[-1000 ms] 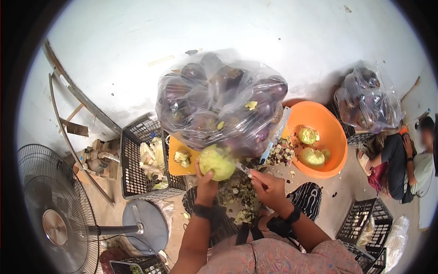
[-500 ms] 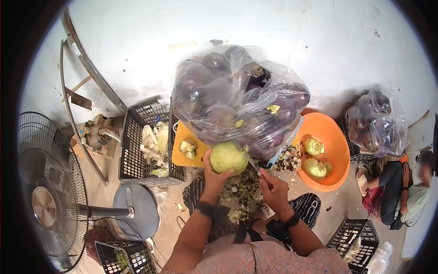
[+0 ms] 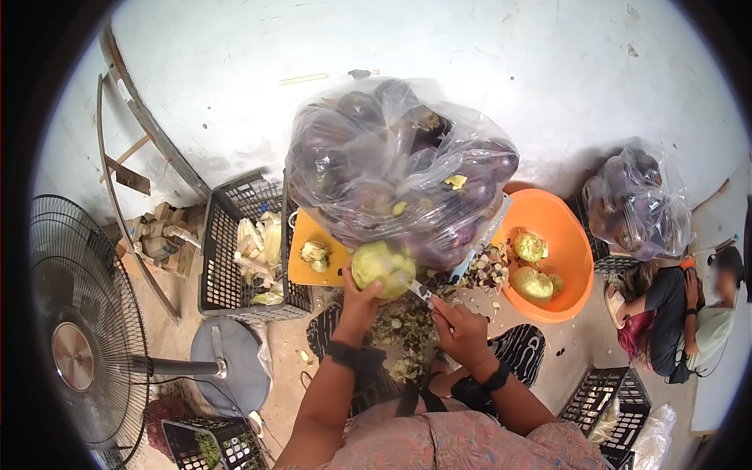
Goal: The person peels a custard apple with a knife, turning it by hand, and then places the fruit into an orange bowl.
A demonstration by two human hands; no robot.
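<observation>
A round, peeled, pale green eggplant (image 3: 382, 269) is gripped in my left hand (image 3: 360, 304), the fingers curled around its left side and underside. My right hand (image 3: 462, 333) is closed around the patterned handle of a small knife (image 3: 419, 290). Its pale blade touches the eggplant's lower right side. Directly beyond both hands sits a big clear plastic bag (image 3: 392, 168) of dark purple eggplants. Left of the eggplant, a trimmed piece (image 3: 314, 255) lies on a yellow-orange board (image 3: 301, 270). Peelings (image 3: 403, 333) are heaped on the floor below my hands.
An orange basin (image 3: 576, 298) with several peeled eggplants stands to the right. A black crate (image 3: 215, 294) holding corn husks is at left, near a standing fan (image 3: 82, 337). Another eggplant bag (image 3: 638, 204) and a seated person (image 3: 685, 321) are at far right.
The view has shifted slightly. The knife now lies lower against the eggplant, with more of its blade and handle visible. The eggplant appears turned in my left hand.
</observation>
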